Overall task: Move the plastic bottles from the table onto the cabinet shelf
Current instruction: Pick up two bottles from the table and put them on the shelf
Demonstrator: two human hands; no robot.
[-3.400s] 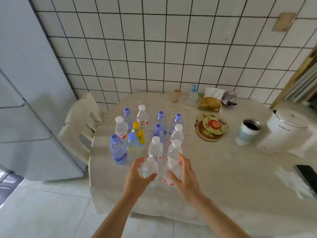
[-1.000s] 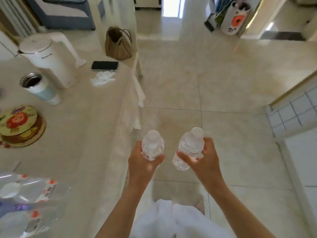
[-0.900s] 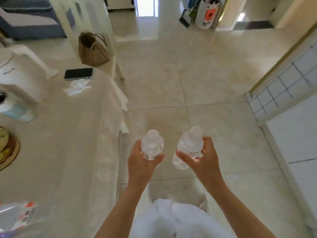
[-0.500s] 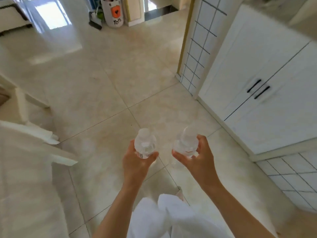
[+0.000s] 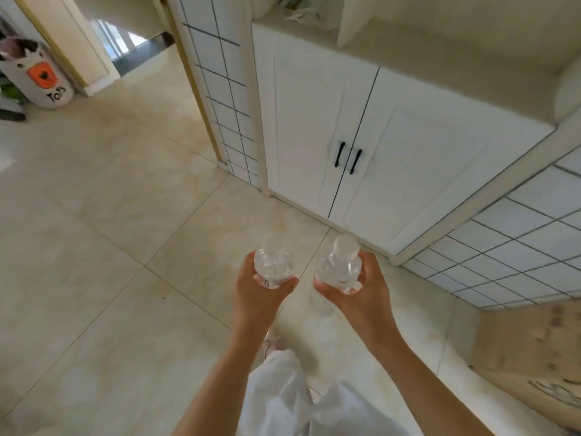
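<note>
My left hand grips a clear plastic bottle with a white cap, held upright over the floor. My right hand grips a second clear bottle the same way, a short gap to its right. Ahead stands a white cabinet with two shut doors and black handles. Its cream top shelf surface lies above the doors. The table and the other bottles are out of view.
A tiled wall column stands left of the cabinet. White tiled wall runs to its right. A white bin with an orange patch stands far left by a doorway. Beige floor tiles spread around me.
I have turned away from the table with a bottle in each hand. The view has swung right and the white cabinet has come closer and more central. Both grips are unchanged.
</note>
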